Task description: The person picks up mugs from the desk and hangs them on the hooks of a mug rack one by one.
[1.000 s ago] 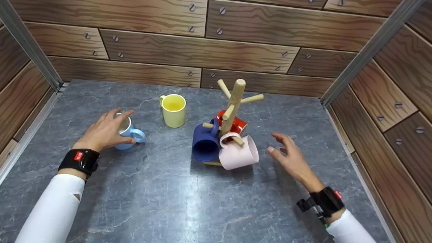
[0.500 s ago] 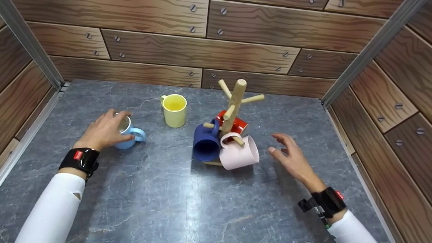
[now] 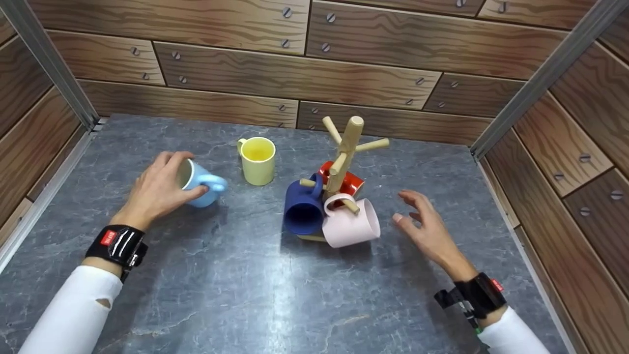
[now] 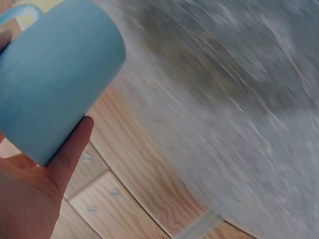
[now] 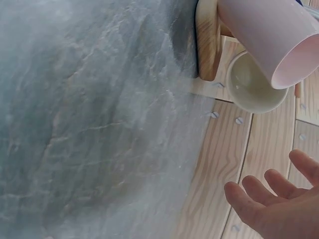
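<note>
1. Left hand point(image 3: 159, 187) holds a light blue mug point(image 3: 201, 173), fingers wrapped over the far side and thumb against the near side, just below the handle; the left wrist view shows a finger lying along the mug's wall.
2. That mug leans in the grip, its opening turned toward the palm and its handle pointing toward the rack – whether its base touches the grey tabletop point(image 3: 245, 295) is hard to tell.
3. Right hand point(image 3: 426, 231) has hold of nothing; its fingers are loosely bent, the thumb well apart from them, beside the pink mug point(image 3: 349, 228) but not touching it.
4. Near the middle of the tabletop stands a wooden mug rack point(image 3: 350, 137). The pink mug and a dark blue mug point(image 3: 297, 199) hang on its lower pegs by their handles – both tilted – and a red mug point(image 3: 351, 186) sits behind the post, partly hidden.
5. Farther back, between the light blue mug and the rack, a yellow mug point(image 3: 258, 169) stands upright.
6. White sleeves point(image 3: 69, 309) and black wristbands point(image 3: 118, 248) cover the forearms and wrists; a wood-patterned wall point(image 3: 236, 69) rises behind.
</note>
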The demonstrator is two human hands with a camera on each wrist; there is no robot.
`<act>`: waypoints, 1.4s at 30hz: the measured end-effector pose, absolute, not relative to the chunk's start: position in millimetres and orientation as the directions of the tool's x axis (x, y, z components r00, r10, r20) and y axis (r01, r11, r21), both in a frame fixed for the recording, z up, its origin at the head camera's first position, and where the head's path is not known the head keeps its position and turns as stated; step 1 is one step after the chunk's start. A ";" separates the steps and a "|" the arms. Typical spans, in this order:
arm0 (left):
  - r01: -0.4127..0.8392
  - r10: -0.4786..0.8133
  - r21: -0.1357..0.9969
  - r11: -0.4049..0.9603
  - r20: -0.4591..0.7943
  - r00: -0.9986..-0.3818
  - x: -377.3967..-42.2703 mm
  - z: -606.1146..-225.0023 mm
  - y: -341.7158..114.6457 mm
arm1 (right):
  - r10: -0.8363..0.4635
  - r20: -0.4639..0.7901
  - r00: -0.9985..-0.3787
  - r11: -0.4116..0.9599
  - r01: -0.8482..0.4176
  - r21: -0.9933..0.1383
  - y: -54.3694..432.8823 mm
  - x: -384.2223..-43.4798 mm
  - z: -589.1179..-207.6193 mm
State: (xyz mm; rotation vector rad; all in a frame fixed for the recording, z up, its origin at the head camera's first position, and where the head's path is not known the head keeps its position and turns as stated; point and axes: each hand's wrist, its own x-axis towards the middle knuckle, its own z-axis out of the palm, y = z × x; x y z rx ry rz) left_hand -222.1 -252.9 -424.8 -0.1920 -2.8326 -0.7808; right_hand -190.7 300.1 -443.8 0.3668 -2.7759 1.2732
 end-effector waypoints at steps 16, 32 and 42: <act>0.236 0.077 0.706 0.668 0.251 -0.965 -208.9 -389.8 -189.9 | -0.219 0.259 -0.941 0.573 -0.339 -0.747 283.1 -183.9 -424.8; 0.188 0.121 0.847 0.497 0.147 -0.982 -187.3 -374.1 -141.6 | -0.264 0.532 -0.804 0.479 -0.588 -0.651 246.4 -179.2 -399.1; 0.162 0.135 0.855 0.493 0.109 -0.985 -170.1 -368.9 -109.7 | -0.353 0.712 -0.607 0.468 -0.773 -0.428 218.2 -176.8 -400.7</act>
